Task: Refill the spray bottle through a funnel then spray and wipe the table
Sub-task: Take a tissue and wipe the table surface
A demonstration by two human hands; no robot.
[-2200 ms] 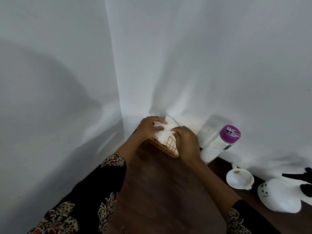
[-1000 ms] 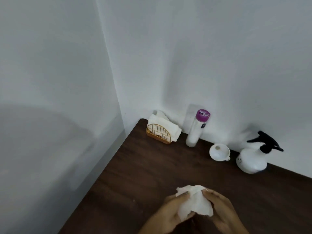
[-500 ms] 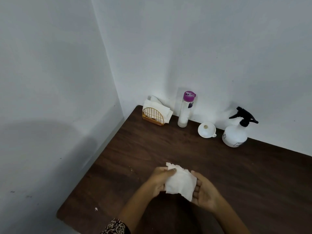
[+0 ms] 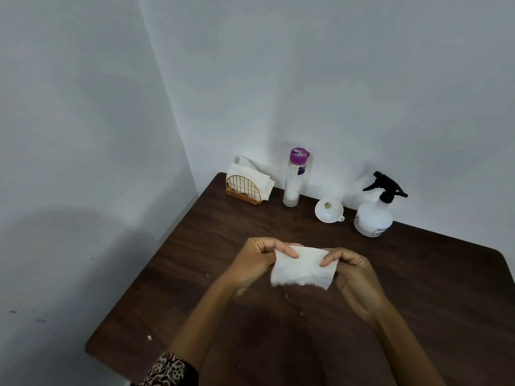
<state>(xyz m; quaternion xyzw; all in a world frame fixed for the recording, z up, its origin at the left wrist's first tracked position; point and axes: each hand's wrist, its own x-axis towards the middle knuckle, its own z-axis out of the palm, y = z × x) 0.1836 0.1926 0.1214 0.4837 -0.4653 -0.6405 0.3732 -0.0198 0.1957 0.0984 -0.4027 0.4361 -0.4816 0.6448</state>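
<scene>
Dark brown worktop, wood-grained, matte, with rounded corners, pushed into the corner of two plain white walls. A few pale crumbs scattered on the grain.

Above the middle of the worktop, a white paper tissue: thin, soft, roughly rectangular, faintly embossed, ragged along the lower edge, held up and stretched flat. Left hand pinching the upper left corner, thumb laid across the front of the sheet, remaining fingers curled behind. Right hand pinching the upper right corner in the same way, thumb in front, fingers folded at the back. Both forearms bare; a dark sleeve with a pale floral print at the left elbow.

Along the back wall, left to right: a small arched wire napkin holder, golden-yellow, stuffed with folded white tissues that bulge out at the top and right side; just beside it, a tall slim clear bottle, cylindrical, upright, capped in glossy purple, whitish in the lower part; near that, a white plastic funnel, round and shallow, wide mouth up, small tab on the rim; then the spray bottle, squat, rounded, translucent white plastic with a black trigger head, upright, nozzle toward the left. All four well apart from the hands.
</scene>
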